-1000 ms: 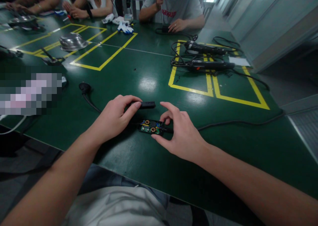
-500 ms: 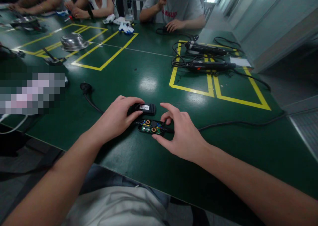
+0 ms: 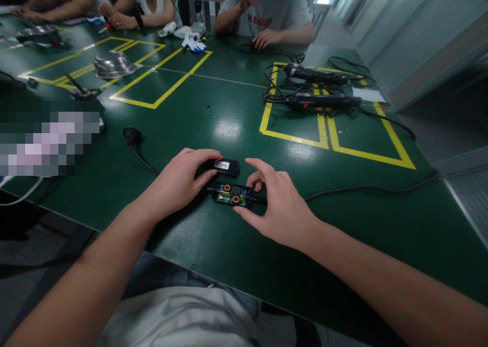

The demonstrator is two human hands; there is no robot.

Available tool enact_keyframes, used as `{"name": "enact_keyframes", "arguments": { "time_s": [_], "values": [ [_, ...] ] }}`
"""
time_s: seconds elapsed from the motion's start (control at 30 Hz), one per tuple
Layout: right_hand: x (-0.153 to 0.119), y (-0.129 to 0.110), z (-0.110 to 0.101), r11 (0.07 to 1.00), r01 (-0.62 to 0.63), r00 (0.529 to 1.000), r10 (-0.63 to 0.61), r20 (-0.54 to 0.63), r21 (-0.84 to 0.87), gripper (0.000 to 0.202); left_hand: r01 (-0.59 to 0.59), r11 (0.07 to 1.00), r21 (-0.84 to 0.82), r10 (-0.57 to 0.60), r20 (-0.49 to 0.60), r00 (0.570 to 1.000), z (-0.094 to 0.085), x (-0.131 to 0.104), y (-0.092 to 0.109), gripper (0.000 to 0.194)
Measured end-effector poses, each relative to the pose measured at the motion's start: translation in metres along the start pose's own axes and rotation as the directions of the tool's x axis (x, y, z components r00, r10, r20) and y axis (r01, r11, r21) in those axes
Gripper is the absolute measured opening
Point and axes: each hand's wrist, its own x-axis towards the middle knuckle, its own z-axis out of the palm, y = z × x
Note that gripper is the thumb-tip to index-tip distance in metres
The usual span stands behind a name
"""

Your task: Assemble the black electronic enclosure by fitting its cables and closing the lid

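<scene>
My left hand (image 3: 190, 172) grips a black plastic cover (image 3: 227, 167) with a white label, thumb and fingers closed on its left end. Just in front of that cover, an open black housing (image 3: 214, 198) lies on the green table, showing a circuit board (image 3: 232, 192) with copper coils and coloured wires. My right hand (image 3: 272, 199) is open around the housing's right end, thumb near its lower edge and index finger stretched above. Black cable (image 3: 343, 189) runs out to the right from under this hand. On the left, another length leads to a black plug (image 3: 132, 134).
Two black electric screwdrivers (image 3: 324, 101) with cables lie within yellow tape at the right. A steel bowl (image 3: 113, 65) and white-blue gloves (image 3: 193, 43) are farther back. Several people sit across the table (image 3: 213, 103). A pixelated patch (image 3: 49, 144) covers something at left.
My left hand has shifted very slightly with the cover. My right hand and the open housing stay in place.
</scene>
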Motion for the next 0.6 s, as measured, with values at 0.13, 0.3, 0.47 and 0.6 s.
{"name": "enact_keyframes", "arguments": {
  "time_s": [0.13, 0.3, 0.47, 0.6],
  "values": [
    [0.0004, -0.0005, -0.0005, 1.000, -0.001, 1.000, 0.001, 0.011, 0.002, 0.078, -0.011, 1.000, 0.001, 0.011, 0.005, 1.000, -0.0003, 0.0001, 0.0002, 0.038],
    [-0.0012, -0.0007, -0.0009, 0.999, 0.044, 0.999, -0.044, -0.013, -0.012, 0.077, -0.038, 0.999, 0.004, 0.038, 0.008, 0.999, -0.0002, 0.0003, 0.0004, 0.036],
    [-0.0030, -0.0021, -0.0010, 0.995, 0.087, 0.996, -0.088, -0.023, -0.055, 0.076, -0.058, 0.998, -0.004, 0.058, -0.030, 0.998, -0.0002, -0.0011, 0.0016, 0.036],
    [-0.0024, -0.0039, -0.0001, 0.995, 0.079, 0.995, -0.083, -0.061, -0.062, 0.055, -0.084, 0.996, 0.025, 0.087, -0.142, 0.986, -0.0042, -0.0047, 0.0061, 0.033]
  ]
}}
